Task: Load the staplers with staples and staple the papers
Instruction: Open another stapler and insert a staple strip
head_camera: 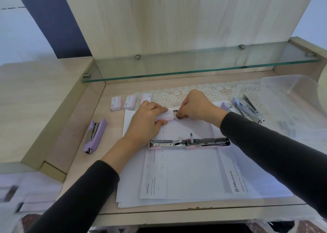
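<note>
On the tabletop (pixel 111 131), over the papers (pixel 191 172), the left hand (pixel 146 119) grips a small staple box (pixel 165 117). The right hand (pixel 194 107) pinches the staples (pixel 175 113) at its open end. Just beside both arms, a pink stapler (pixel 189 143) lies open on the papers.

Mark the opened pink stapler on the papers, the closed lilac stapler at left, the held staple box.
Opened pink stapler with metal rails (pixel 189 143): head view, central hinge area.
Closed lilac plastic stapler (pixel 100 132): head view, lilac top cover.
Small pink-and-white cardboard staple box (pixel 168 116): head view, exposed end of its sleeve.
</note>
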`<state>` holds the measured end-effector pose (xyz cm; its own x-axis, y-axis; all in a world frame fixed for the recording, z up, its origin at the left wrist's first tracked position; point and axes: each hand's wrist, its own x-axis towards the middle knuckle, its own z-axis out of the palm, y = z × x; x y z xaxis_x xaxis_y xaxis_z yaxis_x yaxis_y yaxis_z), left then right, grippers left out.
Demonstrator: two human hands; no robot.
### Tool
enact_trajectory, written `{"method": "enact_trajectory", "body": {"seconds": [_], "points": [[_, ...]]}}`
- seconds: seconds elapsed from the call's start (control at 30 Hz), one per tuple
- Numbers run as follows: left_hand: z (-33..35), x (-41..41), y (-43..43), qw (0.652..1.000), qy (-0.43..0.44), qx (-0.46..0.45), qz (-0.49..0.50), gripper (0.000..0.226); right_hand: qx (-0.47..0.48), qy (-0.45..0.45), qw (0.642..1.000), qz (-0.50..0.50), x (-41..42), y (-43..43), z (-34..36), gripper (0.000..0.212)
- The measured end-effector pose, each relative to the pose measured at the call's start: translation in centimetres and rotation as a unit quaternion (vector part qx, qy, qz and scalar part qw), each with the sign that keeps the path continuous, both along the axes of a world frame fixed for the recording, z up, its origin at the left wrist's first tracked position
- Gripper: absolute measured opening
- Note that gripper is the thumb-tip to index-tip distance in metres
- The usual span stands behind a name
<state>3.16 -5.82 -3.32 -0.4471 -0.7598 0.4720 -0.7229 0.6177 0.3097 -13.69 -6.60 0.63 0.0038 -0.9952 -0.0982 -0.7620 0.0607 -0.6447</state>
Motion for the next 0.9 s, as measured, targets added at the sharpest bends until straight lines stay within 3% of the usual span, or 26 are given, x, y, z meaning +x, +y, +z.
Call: {"method": "enact_trajectory", "body": {"seconds": [0.23,0.47,0.73,0.9], "points": [[0.0,0.0,-0.1,1.0,-0.007,-0.009,-0.002,0.035,0.019,-0.042,0.999,-0.025,0.1,0.3,0.1,0.025],[-0.2,0.1,-0.1,1.0,-0.002,-0.011,0.004,0.035,-0.027,-0.073,0.997,0.014,-0.2,1.2,-0.2,0.008],[0.0,0.1,0.0,1.0,-0.006,-0.006,0.003,0.034,-0.116,0.111,0.982,0.105,-0.1,1.3,0.4,0.014],[0.1,0.0,0.0,1.0,-0.011,0.0,0.0,0.034,-0.133,0.137,0.975,0.116,0.1,1.2,0.4,0.015]]}}
